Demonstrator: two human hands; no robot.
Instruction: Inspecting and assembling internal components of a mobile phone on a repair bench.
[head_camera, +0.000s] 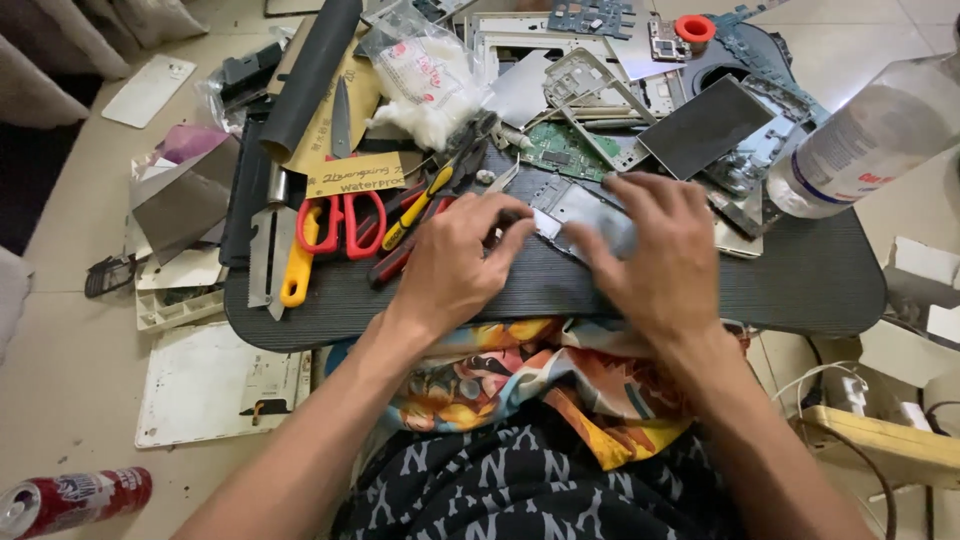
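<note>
Both hands work at the near edge of the dark ribbed lap tray (800, 285), close to its middle. Left hand (455, 265): fingers curled, fingertips pressed against the left end of a thin silvery metal plate (585, 215); whether a small tool sits in that pinch cannot be told. Right hand (655, 250): palm down, fingers spread over the right part of the same plate, pinning it flat to the tray. Plate lies tilted, its far end toward the tray's middle.

Just left of the left hand: red-handled scissors (345, 225), yellow-handled pliers (420, 200), a yellow utility knife (285, 265) near the near-left corner. Along the far edge: a green circuit board (560, 150), a dark rectangular panel (705, 125), a bag of white cotton (425, 80). A clear plastic bottle (870, 140) overhangs the far-right corner. A red drink can (70, 500) lies on the floor.
</note>
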